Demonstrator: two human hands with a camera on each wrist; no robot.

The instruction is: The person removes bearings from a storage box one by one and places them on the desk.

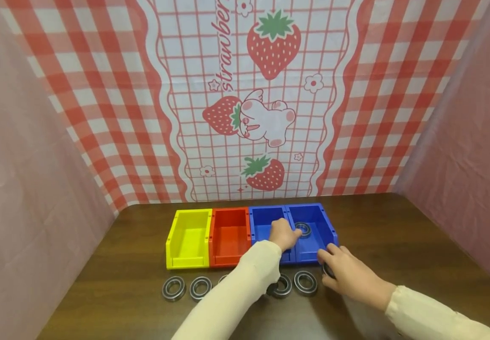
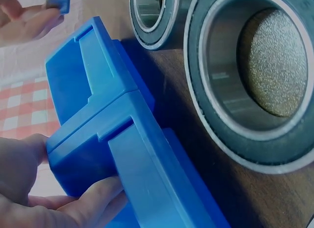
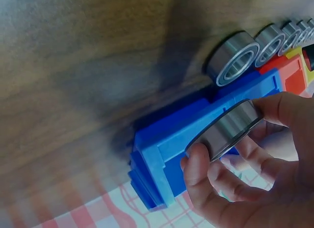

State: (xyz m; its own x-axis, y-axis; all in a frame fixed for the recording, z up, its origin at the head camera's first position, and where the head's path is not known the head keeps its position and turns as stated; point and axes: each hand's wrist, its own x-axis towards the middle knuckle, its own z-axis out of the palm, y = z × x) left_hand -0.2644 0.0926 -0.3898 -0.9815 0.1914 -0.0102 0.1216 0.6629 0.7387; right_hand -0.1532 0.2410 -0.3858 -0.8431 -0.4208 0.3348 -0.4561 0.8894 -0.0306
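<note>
In the head view my left hand (image 1: pixel 283 233) straddles the wall between the two blue bins. Its thumb lies over the right blue bin (image 1: pixel 308 256), while the other fingers reach into the left blue bin (image 2: pixel 152 174), as the left wrist view shows. A ball bearing (image 1: pixel 308 231) lies in the right blue bin, overlapped by my thumb tip. At that bin's front right corner, my right hand (image 1: pixel 351 269) pinches another bearing (image 3: pixel 225 132) by its rim, tilted between thumb and fingers. The right fingers mostly hide it in the head view.
A red bin (image 1: pixel 230 260) and a yellow bin (image 1: pixel 189 262) continue the row leftward. Several bearings stand in a line before the bins, among them one bearing (image 1: pixel 297 284) at the right end; my left sleeve (image 1: pixel 238 290) covers part of that line. A checked cloth (image 1: pixel 368 141) hangs behind.
</note>
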